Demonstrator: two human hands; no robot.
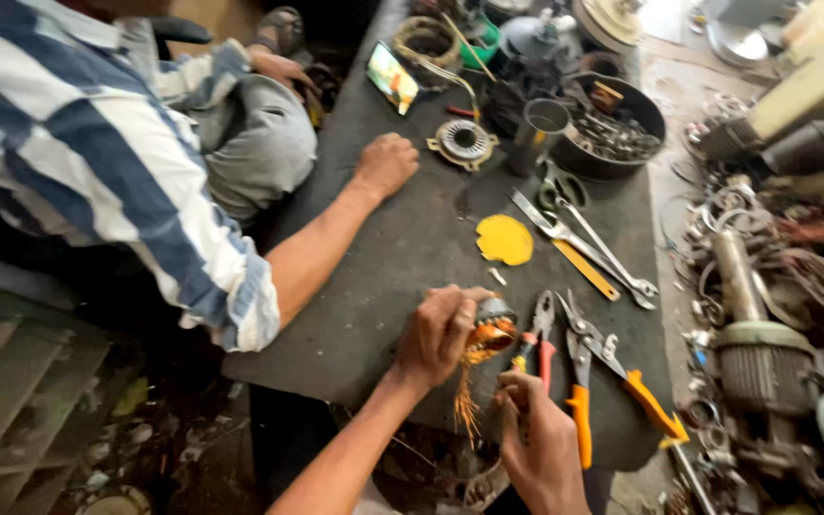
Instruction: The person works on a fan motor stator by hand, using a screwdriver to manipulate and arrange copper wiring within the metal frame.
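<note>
Left hand [439,336] grips a small motor stator [490,329] with copper windings at lower centre of the frame; right hand [538,437], closed, pinches its loose copper strands [466,401]. Red-handled pliers [538,345] and orange-handled cutters [579,381] lie just right on the dark workbench [374,277]. Another person's fist [385,164] rests upper centre.
</note>
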